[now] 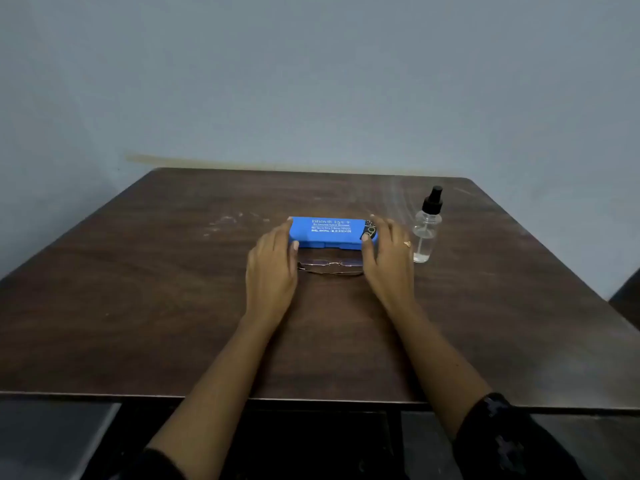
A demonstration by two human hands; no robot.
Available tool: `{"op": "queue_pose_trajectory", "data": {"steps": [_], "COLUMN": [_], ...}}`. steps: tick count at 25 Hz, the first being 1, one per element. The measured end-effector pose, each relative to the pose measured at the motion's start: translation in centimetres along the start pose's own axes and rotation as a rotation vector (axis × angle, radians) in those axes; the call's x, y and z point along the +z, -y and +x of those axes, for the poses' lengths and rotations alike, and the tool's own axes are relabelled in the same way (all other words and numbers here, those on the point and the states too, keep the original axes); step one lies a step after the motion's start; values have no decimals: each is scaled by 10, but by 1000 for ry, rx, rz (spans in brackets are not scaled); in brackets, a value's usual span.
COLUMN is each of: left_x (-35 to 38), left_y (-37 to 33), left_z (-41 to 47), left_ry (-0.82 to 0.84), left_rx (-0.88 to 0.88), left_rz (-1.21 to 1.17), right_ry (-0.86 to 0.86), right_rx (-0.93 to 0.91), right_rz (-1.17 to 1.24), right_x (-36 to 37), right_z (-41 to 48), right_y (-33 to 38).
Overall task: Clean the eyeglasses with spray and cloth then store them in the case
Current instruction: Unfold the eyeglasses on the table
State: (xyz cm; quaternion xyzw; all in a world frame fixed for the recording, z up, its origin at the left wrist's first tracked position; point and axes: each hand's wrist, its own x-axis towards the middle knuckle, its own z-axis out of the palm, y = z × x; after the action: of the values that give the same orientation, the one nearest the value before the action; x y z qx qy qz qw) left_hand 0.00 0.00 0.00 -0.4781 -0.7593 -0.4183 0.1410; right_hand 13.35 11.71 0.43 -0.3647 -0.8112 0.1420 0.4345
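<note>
A blue glasses case (330, 233) with white lettering lies closed in the middle of the dark wooden table (173, 306). My left hand (272, 268) holds its left end, thumb on the front edge. My right hand (388, 258) holds its right end, thumb on the front corner. Folded thin-framed eyeglasses (329, 266) lie on the table just in front of the case, between my two hands. A clear spray bottle (427, 230) with a black pump top stands upright to the right of my right hand. No cloth is in view.
The table's back edge meets a pale blue wall. Its near edge runs across the bottom of the view, with my dark sleeves below it. A dark shape shows at the far right beyond the table.
</note>
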Motion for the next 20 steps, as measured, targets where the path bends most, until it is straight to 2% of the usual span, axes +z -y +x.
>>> {"op": "queue_pose_trajectory", "data": {"steps": [5,9,12,16,20], "left_x": [1,3,3,3,3], "left_y": [8,13,16,16,16], "left_z": [0,0,-1,-1,0], "left_ry": [12,42,89,96,119], "left_rx": [-194,-301,-315,-337,-301], "left_rz": [-207,-264,-261,-286,-207], "right_ry": [30,11,-16,-4,37], "right_rx": [129,219,293,303,322], "right_rz": [160,268,291,306,312], "right_x": [-3,-8,-10,-10,-10], "right_z": [-2,-2,-3,-3,-4], "right_y": [-9,-10,-10,-8,-11]}}
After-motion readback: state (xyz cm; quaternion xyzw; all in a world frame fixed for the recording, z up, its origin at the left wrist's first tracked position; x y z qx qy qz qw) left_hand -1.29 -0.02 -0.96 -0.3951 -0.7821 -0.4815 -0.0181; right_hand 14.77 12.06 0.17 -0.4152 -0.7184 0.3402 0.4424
